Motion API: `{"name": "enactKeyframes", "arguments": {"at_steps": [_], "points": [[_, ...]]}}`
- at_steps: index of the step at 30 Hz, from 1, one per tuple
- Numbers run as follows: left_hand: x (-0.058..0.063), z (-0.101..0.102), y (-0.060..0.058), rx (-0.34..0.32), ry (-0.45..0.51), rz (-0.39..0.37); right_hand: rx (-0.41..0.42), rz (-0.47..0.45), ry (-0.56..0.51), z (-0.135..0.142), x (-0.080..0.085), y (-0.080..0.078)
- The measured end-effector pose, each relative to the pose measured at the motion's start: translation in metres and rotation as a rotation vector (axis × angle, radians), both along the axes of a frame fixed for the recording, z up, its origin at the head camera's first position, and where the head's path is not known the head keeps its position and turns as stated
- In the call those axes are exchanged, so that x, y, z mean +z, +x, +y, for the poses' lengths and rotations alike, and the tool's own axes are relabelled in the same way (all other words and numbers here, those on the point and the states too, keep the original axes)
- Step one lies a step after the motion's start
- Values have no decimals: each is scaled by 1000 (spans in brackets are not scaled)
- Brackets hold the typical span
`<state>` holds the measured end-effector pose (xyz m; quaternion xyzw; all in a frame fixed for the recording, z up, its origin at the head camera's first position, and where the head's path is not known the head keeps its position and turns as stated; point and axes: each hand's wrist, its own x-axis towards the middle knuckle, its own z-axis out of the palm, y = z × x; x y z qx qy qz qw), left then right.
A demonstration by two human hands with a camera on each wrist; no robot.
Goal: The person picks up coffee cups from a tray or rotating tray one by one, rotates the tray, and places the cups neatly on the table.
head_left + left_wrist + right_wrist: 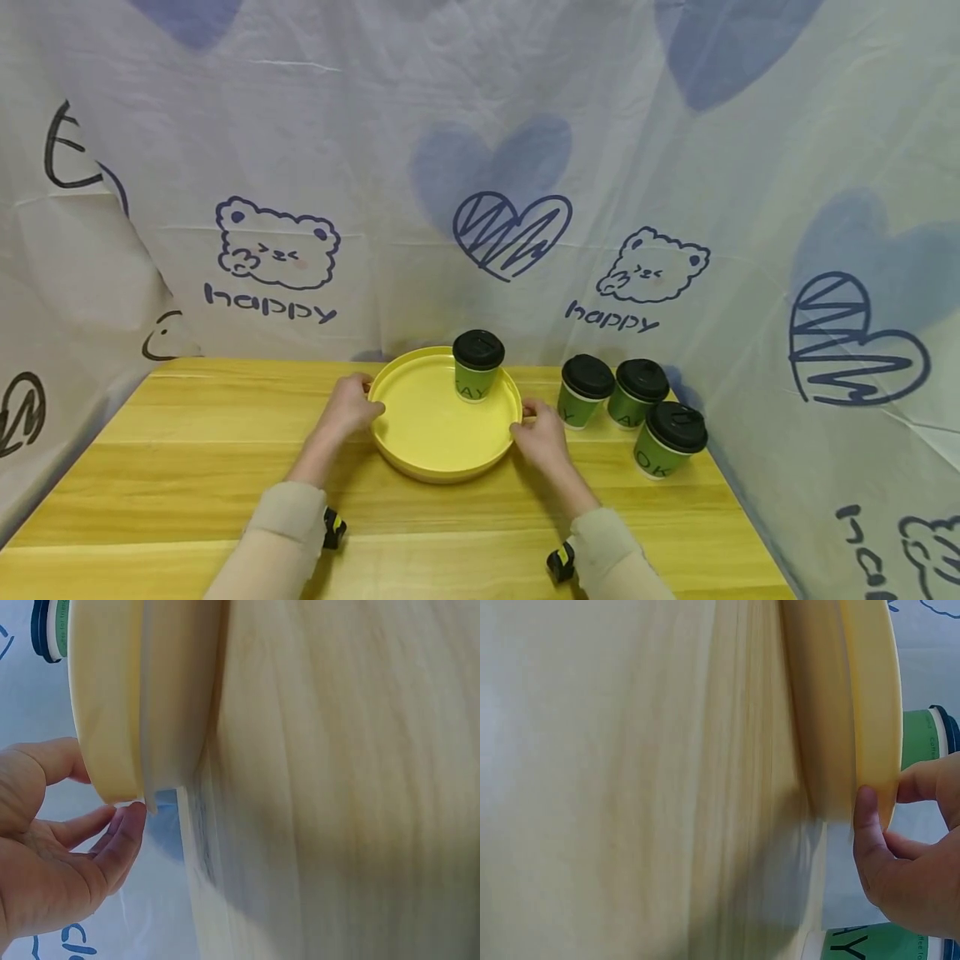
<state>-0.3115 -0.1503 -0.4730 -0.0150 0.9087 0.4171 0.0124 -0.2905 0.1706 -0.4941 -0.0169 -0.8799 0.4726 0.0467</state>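
Note:
A round yellow tray point(420, 429) with a raised rim is held level between both hands, over the far middle of the wooden table. My left hand point(350, 408) grips its left edge, thumb at the rim and fingers curled at the side wall point(109, 697). On the opposite edge, my right hand point(542, 432) pinches the rim between thumb and fingers. A green paper cup point(476, 377) with a black lid stands upright on the tray, toward its back right. Below the tray's yellow wall point(874, 697), a paler lower part shows close over the tabletop.
Right of the tray stand three more lidded green cups: one point(581, 400) near my right hand, another point(636, 398) beside it, and a third point(663, 446) nearer the table's right edge. A printed white cloth point(390, 275) hangs behind the wooden table point(450, 533).

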Motion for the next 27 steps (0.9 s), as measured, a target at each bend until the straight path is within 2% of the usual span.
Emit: {"name": "enactKeyframes", "arguments": {"at_steps": [5, 11, 20, 27], "points": [[-1, -1, 5, 23, 13, -7, -11, 1, -31, -2, -1, 7], [3, 1, 16, 38, 21, 2, -30, -16, -85, -4, -1, 16], [1, 4, 31, 23, 59, 18, -37, -49, -196, -10, 2, 28], [1, 8, 38, 18, 63, 14, -51, -69, -221, -14, 2, 37]]}}
